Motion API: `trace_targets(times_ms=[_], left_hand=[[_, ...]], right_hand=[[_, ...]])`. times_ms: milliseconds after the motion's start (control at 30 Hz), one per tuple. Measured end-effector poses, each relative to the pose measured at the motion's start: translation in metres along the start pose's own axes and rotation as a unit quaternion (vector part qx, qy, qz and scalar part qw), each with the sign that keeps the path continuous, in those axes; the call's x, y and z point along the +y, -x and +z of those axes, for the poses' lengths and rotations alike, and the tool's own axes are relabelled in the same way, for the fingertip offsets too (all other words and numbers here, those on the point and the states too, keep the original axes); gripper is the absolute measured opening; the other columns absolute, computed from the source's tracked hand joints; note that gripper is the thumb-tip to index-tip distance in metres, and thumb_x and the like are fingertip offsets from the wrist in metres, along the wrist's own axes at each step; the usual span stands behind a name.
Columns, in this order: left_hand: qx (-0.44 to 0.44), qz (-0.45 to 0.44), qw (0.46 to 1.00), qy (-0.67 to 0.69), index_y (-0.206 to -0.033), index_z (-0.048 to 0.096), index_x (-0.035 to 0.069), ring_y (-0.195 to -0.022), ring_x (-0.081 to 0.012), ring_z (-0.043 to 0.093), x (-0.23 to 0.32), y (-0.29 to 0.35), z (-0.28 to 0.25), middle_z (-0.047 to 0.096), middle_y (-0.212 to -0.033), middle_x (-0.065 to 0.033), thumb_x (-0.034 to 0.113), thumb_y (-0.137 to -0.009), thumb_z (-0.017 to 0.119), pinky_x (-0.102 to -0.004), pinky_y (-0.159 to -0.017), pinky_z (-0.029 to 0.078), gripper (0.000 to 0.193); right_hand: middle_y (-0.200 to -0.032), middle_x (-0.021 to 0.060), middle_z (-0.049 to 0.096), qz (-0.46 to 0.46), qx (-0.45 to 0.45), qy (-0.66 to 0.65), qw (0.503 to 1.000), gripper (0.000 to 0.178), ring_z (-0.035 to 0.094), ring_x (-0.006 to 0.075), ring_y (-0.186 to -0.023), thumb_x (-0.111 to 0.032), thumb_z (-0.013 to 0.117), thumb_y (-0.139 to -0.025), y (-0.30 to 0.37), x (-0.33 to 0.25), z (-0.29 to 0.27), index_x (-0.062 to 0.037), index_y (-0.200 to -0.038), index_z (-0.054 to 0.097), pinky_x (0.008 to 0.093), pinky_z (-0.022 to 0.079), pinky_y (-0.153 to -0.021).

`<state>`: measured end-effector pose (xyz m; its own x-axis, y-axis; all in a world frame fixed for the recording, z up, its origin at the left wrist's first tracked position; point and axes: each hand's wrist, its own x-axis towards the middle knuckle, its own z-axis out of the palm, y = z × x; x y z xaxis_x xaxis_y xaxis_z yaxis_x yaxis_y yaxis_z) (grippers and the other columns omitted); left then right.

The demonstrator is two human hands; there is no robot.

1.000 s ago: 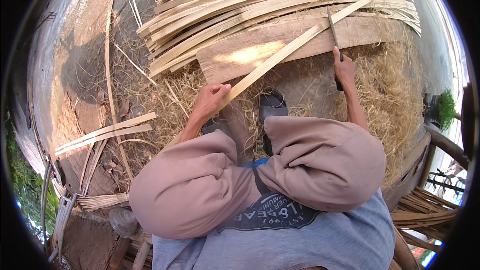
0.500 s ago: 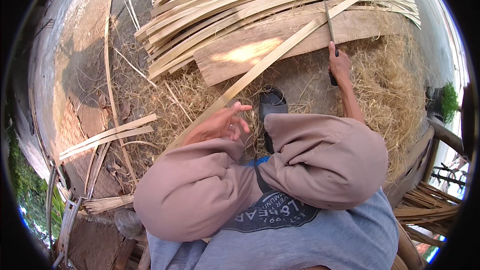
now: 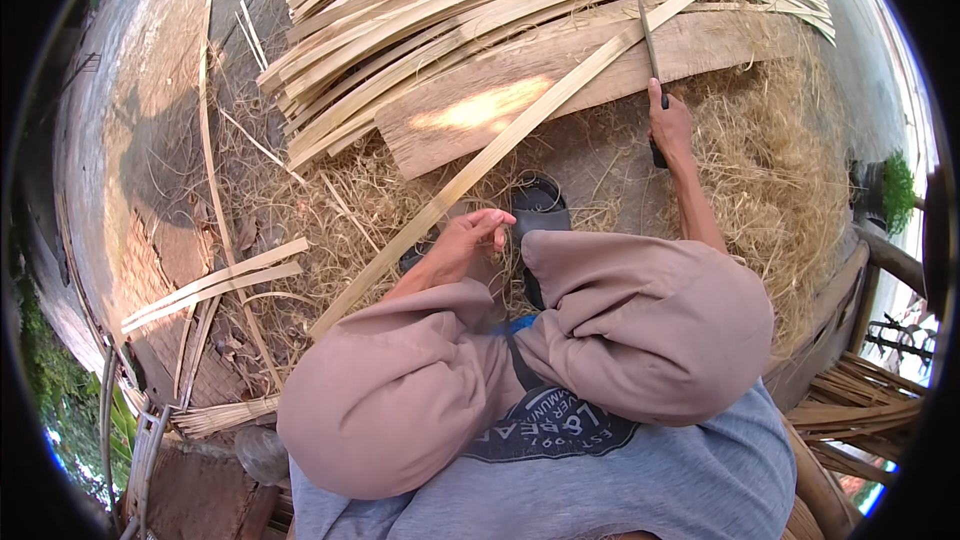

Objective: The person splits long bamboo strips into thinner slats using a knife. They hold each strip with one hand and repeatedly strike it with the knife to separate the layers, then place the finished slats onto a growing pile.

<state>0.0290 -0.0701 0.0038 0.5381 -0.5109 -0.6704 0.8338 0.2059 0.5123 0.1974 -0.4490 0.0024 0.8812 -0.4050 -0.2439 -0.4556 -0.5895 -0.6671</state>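
My right hand [image 3: 669, 130] is wrapped round the dark handle of a long knife [image 3: 649, 45]. Its narrow blade points away from me and meets a long pale bamboo strip [image 3: 540, 107], its tip reaching past the strip. That strip runs aslant from beside my left knee to the far right, over a wooden board [image 3: 445, 128]. Between my knees and just right of the strip is my left hand [image 3: 468, 243], fingers curled in and thumb pressed toward them. Whatever may be in those fingers is too small to make out.
Many split bamboo strips [image 3: 420, 25] lie in a pile beyond the board. Curly shavings [image 3: 760, 160] cover the ground on both sides. Two short strips [image 3: 215, 283] lie at left, near a long thin strip [image 3: 207, 130]. A dark sandal [image 3: 540, 202] shows between my knees.
My left hand has come off the strip's side toward the right, and its spread fingers have curled in. The right hand with the knife has barely moved.
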Motion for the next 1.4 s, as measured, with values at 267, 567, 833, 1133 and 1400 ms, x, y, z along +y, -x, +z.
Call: trace_targets(times_ms=[267, 567, 833, 1133, 1400], left_hand=[[0.079, 0.032, 0.968, 0.238, -0.142, 0.056, 0.017, -0.078, -0.0109, 0.056, 0.028, -0.023, 0.027, 0.058, -0.080, 0.0047, 0.038, -0.105, 0.063, -0.0303, -0.073, 0.047, 0.043], [-0.023, 0.059, 0.996, 0.067, -0.120, 0.069, 0.005, -0.075, -0.0092, 0.056, 0.021, -0.016, 0.024, 0.057, -0.072, 0.0044, 0.031, -0.105, 0.064, -0.0267, -0.074, 0.046, 0.030], [0.192, 0.172, 0.905, -0.338, -0.108, 0.078, 0.009, -0.063, -0.0112, 0.058, 0.056, 0.012, 0.022, 0.064, -0.073, -0.0014, 0.032, -0.097, 0.075, -0.0267, -0.062, 0.048, 0.026], [0.353, 0.332, 0.621, -0.616, -0.140, 0.067, 0.026, -0.063, -0.0250, 0.061, 0.024, 0.025, -0.012, 0.058, -0.080, -0.0053, 0.033, -0.100, 0.068, -0.0385, -0.058, 0.048, 0.040], [0.357, 0.283, 0.607, -0.651, -0.139, 0.067, 0.030, -0.060, -0.0275, 0.060, 0.028, 0.026, -0.012, 0.053, -0.076, -0.0074, 0.040, -0.103, 0.062, -0.0439, -0.054, 0.046, 0.037]], right_hand=[[-0.057, 0.0115, 0.058, 0.003, -0.011, -0.013, 1.000, 0.072, 0.061, 0.0231, -0.050, -0.063, 0.052, -0.102, -0.005, 0.002, 0.000, -0.0001, -0.068, 0.057, 0.0385, 0.050, -0.052], [-0.060, 0.0118, 0.061, 0.020, -0.022, -0.014, 0.999, 0.070, 0.064, 0.0234, -0.052, -0.062, 0.052, -0.102, -0.002, -0.001, -0.007, 0.0007, -0.070, 0.060, 0.0390, 0.052, -0.054], [-0.059, 0.0130, 0.061, 0.016, -0.021, -0.014, 1.000, 0.073, 0.065, 0.0237, -0.053, -0.063, 0.050, -0.102, -0.002, 0.001, -0.007, 0.0018, -0.071, 0.061, 0.0397, 0.053, -0.056], [-0.055, 0.0135, 0.058, 0.005, -0.047, -0.048, 0.998, 0.072, 0.064, 0.0251, -0.053, -0.062, 0.051, -0.102, 0.029, -0.022, 0.006, 0.0012, -0.068, 0.057, 0.0405, 0.051, -0.054], [-0.078, 0.0200, 0.067, -0.263, -0.130, 0.167, 0.941, 0.061, 0.069, 0.0421, -0.075, -0.064, 0.059, -0.098, 0.137, -0.012, 0.025, -0.0040, -0.086, 0.060, 0.0509, 0.052, -0.064]])
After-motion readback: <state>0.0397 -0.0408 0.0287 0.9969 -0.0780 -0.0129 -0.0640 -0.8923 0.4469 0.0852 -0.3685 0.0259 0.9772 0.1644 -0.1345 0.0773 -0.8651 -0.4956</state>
